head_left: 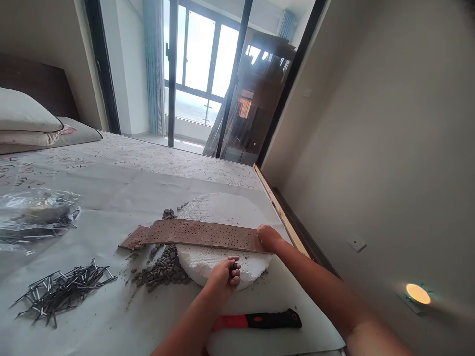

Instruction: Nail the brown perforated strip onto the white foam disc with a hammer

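Note:
A round white foam slab [222,210] lies on a paper-covered bed. Across it lies a long brown strip [196,234] dotted with small holes. My right hand [267,237] presses down on the strip's right end, fingers curled over it. My left hand [225,273] is closed at the foam's near edge, pinching something small and dark that I cannot make out. A heap of long dark nails [61,289] lies to the left. A hammer with a red and black handle [260,320] rests just behind my left forearm.
Grey gravel and crumbs [163,269] are spread left of the foam. A clear plastic bag [37,215] with dark contents lies at far left. Pillows [25,118] sit at the bed's head. A wooden bed edge [282,212] and a wall run along the right.

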`<state>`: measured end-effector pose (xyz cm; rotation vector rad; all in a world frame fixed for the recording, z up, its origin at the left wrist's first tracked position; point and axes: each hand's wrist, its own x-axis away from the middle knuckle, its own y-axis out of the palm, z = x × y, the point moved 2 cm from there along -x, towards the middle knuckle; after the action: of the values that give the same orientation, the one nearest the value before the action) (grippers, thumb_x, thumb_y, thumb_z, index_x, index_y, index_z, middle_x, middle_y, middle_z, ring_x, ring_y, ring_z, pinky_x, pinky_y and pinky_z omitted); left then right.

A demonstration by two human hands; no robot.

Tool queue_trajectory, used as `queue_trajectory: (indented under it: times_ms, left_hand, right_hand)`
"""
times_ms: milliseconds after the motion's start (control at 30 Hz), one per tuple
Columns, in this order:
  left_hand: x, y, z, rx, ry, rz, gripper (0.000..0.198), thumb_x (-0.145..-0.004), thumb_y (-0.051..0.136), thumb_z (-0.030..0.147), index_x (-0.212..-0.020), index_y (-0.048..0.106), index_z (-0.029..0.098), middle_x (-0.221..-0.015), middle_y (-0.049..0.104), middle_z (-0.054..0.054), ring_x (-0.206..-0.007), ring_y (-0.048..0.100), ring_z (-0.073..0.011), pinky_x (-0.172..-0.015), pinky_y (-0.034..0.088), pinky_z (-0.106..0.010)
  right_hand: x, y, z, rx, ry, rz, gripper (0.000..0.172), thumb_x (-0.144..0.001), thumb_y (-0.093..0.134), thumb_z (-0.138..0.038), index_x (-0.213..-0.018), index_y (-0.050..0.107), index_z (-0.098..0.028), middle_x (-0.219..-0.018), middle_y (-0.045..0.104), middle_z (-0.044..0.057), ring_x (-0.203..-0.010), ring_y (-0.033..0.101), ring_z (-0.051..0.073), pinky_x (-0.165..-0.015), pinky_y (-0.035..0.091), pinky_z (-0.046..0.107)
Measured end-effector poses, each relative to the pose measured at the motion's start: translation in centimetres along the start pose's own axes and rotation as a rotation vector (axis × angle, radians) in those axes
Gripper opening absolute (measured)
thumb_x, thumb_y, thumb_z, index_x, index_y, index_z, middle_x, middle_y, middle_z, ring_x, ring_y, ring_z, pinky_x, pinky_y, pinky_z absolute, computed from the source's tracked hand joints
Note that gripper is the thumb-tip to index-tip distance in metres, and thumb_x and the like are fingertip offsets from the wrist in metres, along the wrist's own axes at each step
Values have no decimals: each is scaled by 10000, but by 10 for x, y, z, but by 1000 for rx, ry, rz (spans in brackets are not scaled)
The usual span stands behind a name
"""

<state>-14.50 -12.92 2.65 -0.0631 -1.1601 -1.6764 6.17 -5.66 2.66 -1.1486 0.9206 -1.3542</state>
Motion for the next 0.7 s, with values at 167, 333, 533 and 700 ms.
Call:
queue_trajectory:
  times_ms: [167, 333, 533, 700]
  left_hand:
    - [-4, -3, -2, 14, -8, -6, 152, -811, 353, 39, -888, 430, 144, -579, 440, 23, -372, 324, -20, -353, 173, -123]
    - [-5, -5, -4, 21, 8, -10, 145, -793, 393, 46, -887, 443, 145, -596, 448, 17, -375, 334, -22, -352, 179, -124]
    - [-3, -3, -2, 20, 17, -3, 163, -780, 381, 23, -872, 443, 143, -591, 449, 16, -375, 327, -17, -353, 166, -124]
    - [-5, -4, -3, 23, 14, 17, 216, -744, 404, -8, -899, 457, 133, -589, 440, 22, -387, 346, -18, -357, 188, -121]
  right_hand:
    - [-1, -4, 11, -53, 42, 21, 287, -891, 406, -197, -931, 672, -99, -990, 659, 168, -903, 615, 211, -729, 406, 259]
    - [-5, -6, 9, -88, 63, 17, 272, -875, 474, -281, -940, 681, -116, -1035, 654, 159, -948, 599, 218, -769, 388, 259]
    - [-3, -4, 10, -148, 110, 29, 232, -885, 434, -214, -958, 631, -116, -1051, 635, 160, -943, 586, 212, -741, 371, 257]
    - [-3, -3, 14, -223, 170, 48, 244, -899, 385, -219, -957, 595, -109, -1003, 638, 155, -875, 580, 204, -688, 359, 257]
